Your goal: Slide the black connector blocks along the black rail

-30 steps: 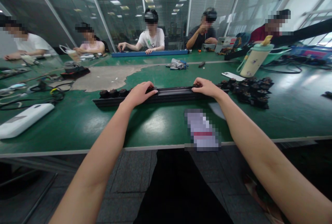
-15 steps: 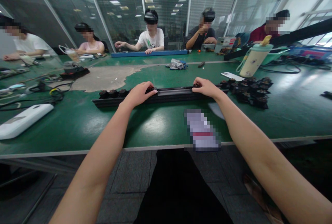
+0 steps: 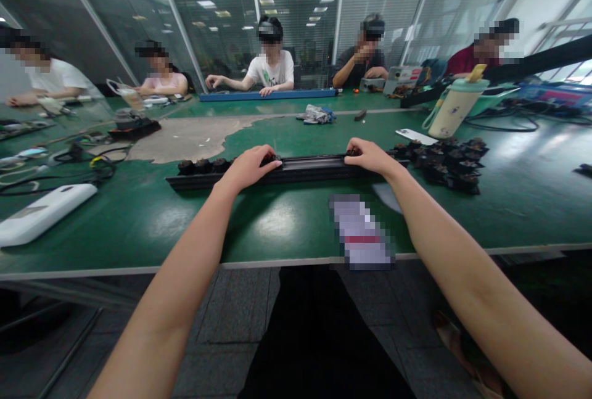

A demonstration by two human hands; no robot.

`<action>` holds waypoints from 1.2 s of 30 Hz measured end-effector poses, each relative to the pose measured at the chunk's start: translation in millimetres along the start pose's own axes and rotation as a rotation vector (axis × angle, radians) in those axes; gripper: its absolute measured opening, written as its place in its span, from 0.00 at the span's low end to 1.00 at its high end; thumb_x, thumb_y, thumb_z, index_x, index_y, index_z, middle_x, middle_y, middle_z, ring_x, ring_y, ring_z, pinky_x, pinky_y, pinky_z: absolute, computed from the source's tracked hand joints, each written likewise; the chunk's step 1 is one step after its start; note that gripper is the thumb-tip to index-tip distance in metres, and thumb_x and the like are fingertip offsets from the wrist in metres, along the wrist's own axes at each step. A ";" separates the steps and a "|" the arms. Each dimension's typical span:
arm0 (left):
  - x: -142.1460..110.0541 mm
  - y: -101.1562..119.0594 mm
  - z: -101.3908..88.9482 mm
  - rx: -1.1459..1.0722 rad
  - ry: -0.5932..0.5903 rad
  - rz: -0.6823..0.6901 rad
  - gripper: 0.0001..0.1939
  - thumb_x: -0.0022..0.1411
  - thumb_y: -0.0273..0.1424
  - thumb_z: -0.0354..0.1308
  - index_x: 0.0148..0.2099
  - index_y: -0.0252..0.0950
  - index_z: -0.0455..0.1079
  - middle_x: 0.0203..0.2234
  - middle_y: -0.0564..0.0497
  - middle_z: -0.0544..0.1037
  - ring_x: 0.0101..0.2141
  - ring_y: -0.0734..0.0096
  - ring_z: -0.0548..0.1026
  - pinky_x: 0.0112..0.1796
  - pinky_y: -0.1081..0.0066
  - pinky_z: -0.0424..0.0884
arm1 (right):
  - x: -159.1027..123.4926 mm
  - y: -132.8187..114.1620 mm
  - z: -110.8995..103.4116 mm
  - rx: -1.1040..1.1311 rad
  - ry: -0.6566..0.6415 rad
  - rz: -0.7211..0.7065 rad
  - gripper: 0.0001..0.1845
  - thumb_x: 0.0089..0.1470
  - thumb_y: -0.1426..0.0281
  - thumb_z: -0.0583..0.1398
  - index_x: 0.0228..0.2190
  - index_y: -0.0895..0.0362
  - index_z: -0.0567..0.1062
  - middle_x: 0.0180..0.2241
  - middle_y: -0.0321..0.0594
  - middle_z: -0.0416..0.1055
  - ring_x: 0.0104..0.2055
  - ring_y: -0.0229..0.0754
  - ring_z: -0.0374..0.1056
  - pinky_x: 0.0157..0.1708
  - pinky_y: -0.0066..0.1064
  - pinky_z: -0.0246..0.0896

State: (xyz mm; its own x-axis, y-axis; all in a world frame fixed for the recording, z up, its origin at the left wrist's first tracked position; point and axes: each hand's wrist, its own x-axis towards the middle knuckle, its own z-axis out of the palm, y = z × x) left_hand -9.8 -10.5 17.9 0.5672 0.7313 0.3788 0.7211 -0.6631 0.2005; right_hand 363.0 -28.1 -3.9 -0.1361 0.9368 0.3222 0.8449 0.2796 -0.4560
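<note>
A long black rail (image 3: 311, 164) lies crosswise on the green table. Several small black knob-like parts (image 3: 202, 166) sit in a row along its left end. My left hand (image 3: 250, 168) curls over the row's inner end, fingers closed around one of these parts, thumb along the rail. Toward the rail's right end, my right hand (image 3: 370, 157) pinches another small black part (image 3: 353, 152) at the channel. Between my hands the rail's channel is bare. Both held parts are largely hidden by my fingers. A heap of similar black parts (image 3: 451, 164) lies right of the rail.
A phone with a blurred screen (image 3: 363, 232) lies near the front edge. A white device (image 3: 46, 214) and cables (image 3: 99, 168) are at left. Behind stand a cream tumbler (image 3: 456, 108), a white phone (image 3: 416, 136) and crumpled gloves (image 3: 317, 114). Several people sit across the table.
Both hands keep their places on the rail. The whole view has shifted very slightly; nothing else has visibly moved.
</note>
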 end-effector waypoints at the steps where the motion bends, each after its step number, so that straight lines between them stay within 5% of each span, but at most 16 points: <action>1: -0.1 0.5 -0.2 -0.003 -0.001 -0.002 0.19 0.70 0.48 0.53 0.48 0.39 0.72 0.46 0.43 0.80 0.48 0.53 0.77 0.53 0.56 0.71 | 0.0 0.0 -0.3 0.001 0.001 -0.006 0.13 0.46 0.59 0.62 0.33 0.52 0.70 0.35 0.40 0.73 0.40 0.49 0.67 0.41 0.39 0.59; 36: -0.1 1.9 -1.0 -0.007 -0.008 -0.004 0.19 0.70 0.48 0.53 0.48 0.38 0.72 0.46 0.43 0.80 0.48 0.53 0.77 0.53 0.56 0.71 | 2.4 12.4 2.8 0.061 0.015 -0.021 0.15 0.45 0.57 0.62 0.33 0.52 0.70 0.33 0.38 0.71 0.37 0.47 0.65 0.41 0.39 0.59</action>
State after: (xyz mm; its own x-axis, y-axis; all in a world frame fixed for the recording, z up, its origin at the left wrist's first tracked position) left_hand -8.8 -12.0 19.2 0.5677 0.7351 0.3707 0.7205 -0.6614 0.2083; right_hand 371.7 -21.7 -11.1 -0.1456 0.9276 0.3442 0.8086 0.3120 -0.4989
